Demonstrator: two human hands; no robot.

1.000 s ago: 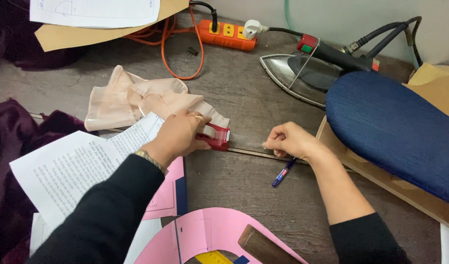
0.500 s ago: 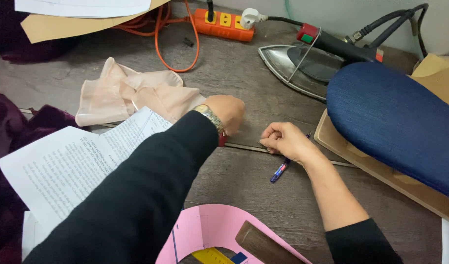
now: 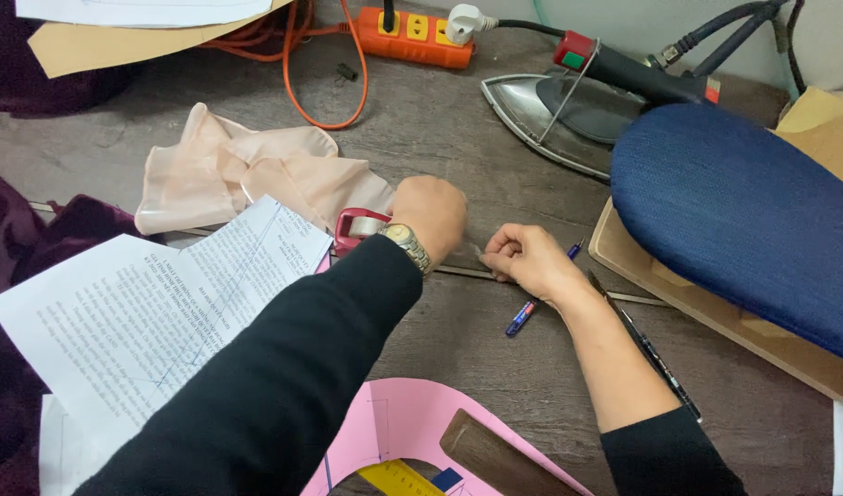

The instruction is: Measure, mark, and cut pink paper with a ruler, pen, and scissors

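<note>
Grey wooden worktable (image 3: 421,129), crowded with sewing-room clutter, fills the scene as a person in black sleeves works at its middle. Their left hand (image 3: 430,213), a wristwatch (image 3: 405,244) at the cuff, is closed around a red tape dispenser (image 3: 355,227) that rests on the table just beside a crumpled peach fabric (image 3: 247,174) and the edge of a printed paper sheet (image 3: 155,321). Their right hand (image 3: 530,262) has thumb and forefinger pinched together near the left fist, apparently on a strip of clear tape; the strip itself is too faint to make out. A blue pen (image 3: 522,317) lies just beside that hand, partly under it. Behind stand a steam iron (image 3: 568,110), an orange power strip (image 3: 417,37) and a blue padded pressing board (image 3: 743,211); a pink paper pattern (image 3: 394,432) lies at the near edge. From where things stand, a drawn strip could curl back and stick to itself or to the fabric if the pinch slackens, and a wide pull of the right arm risks knocking the pen or brushing the iron close behind.
</note>
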